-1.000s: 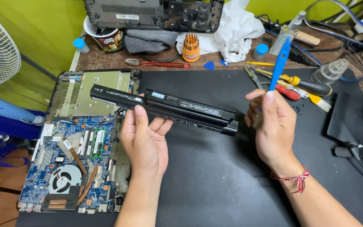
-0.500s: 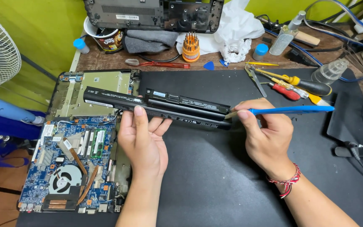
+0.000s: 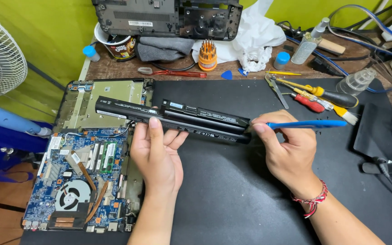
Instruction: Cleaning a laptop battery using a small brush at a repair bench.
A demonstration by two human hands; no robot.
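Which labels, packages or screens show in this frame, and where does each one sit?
Battery pack: long and black, small white-printed labels on top, held by the left hand.
Printed cup: back left of the bench, round, brown and white wrapper.
Black laptop casing: far edge, white sticker strip.
No screens.

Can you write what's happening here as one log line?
left hand: holds long black battery pack | right hand: holds blue tool, tip at pack's end | opened laptop at left

Two bare forearms, no sleeves.
Left hand (image 3: 156, 156) without rings or bands; just behind right hand (image 3: 289, 156), a red-and-white braided thread bracelet (image 3: 311, 203) around the wrist, loose ends trailing.
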